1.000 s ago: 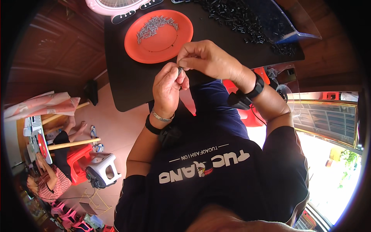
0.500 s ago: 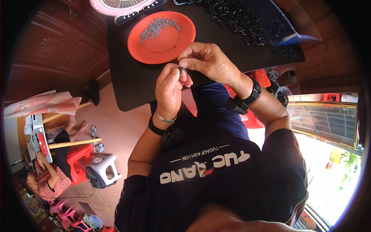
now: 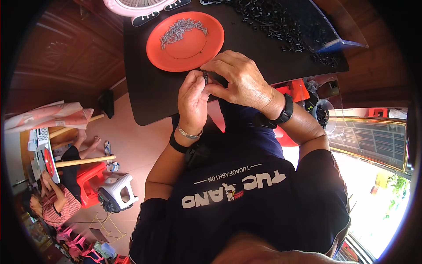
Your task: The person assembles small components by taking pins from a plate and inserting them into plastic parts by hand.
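Observation:
Over the table's near edge, my left hand (image 3: pixel 191 97) pinches a small black cylindrical piece (image 3: pixel 205 78) between thumb and fingertips. My right hand (image 3: pixel 241 80) comes in from the right, its fingers closed round the same piece: the index finger lies at the top end and the thumb reaches in near the bottom. The left fingers partly hide the thumb tip and the piece. Just beyond both hands is an orange-red plate (image 3: pixel 193 59), with a heap of small grey metal pieces (image 3: pixel 182 31) at its far side.
The dark table (image 3: pixel 147 97) carries a large pile of black cylindrical pieces (image 3: pixel 272 26) at far right, beside a clear bin (image 3: pixel 329 42). A pink fan (image 3: pixel 136 6) stands far left. A clear tub (image 3: pixel 324 115) sits right, below table height. Another person (image 3: pixel 61 204) sits at left near stools (image 3: pixel 118 193).
My right hand's pinch has widened; its index finger and thumb have spread to the piece's two ends, and the hand has turned over slightly. My left hand stays nearly still.

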A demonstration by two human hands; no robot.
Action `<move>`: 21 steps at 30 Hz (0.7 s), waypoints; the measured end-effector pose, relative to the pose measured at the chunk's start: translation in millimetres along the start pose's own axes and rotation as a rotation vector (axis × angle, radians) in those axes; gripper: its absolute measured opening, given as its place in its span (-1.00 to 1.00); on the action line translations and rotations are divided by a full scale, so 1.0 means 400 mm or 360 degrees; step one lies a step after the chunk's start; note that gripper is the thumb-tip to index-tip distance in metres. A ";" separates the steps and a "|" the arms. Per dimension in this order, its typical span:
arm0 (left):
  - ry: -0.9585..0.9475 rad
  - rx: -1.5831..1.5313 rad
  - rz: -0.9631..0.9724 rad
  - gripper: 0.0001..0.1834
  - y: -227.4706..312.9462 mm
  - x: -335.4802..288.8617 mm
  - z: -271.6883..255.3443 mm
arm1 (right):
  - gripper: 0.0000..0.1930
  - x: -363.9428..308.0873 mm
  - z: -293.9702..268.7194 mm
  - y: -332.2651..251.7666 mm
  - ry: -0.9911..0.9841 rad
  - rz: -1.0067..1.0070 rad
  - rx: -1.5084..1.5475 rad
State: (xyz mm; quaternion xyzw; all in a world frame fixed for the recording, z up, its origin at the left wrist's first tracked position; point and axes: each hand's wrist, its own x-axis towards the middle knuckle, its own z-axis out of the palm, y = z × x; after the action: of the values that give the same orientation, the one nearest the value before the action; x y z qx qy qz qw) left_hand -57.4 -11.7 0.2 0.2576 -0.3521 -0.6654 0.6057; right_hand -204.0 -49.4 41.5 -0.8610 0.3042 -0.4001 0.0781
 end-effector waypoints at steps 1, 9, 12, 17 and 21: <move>0.0001 0.0000 -0.0001 -0.80 0.001 -0.001 0.002 | -0.60 0.000 0.000 -0.002 -0.0011 0.0002 -0.0027; -0.0040 0.0027 -0.0015 -0.80 -0.001 -0.004 -0.004 | -0.63 -0.002 -0.008 -0.004 -0.0026 0.0003 -0.0094; -0.0156 0.0030 -0.0050 -0.73 0.006 -0.003 -0.017 | -0.65 0.001 -0.013 -0.007 -0.0119 0.0016 -0.0107; -0.0180 -0.0002 -0.0086 -0.73 0.007 -0.001 -0.022 | -0.62 0.001 -0.008 0.000 -0.0115 -0.0047 -0.0098; -0.0111 0.0022 -0.0079 -0.72 0.008 -0.007 -0.015 | -0.62 0.002 -0.007 -0.009 -0.0051 -0.0042 -0.0090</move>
State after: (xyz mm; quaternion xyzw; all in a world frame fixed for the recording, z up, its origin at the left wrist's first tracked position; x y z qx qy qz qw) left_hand -50.4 -10.2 -1.2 0.2471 -0.3711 -0.6864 0.5746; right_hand -203.8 -46.7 45.4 -0.8731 0.3028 -0.3784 0.0532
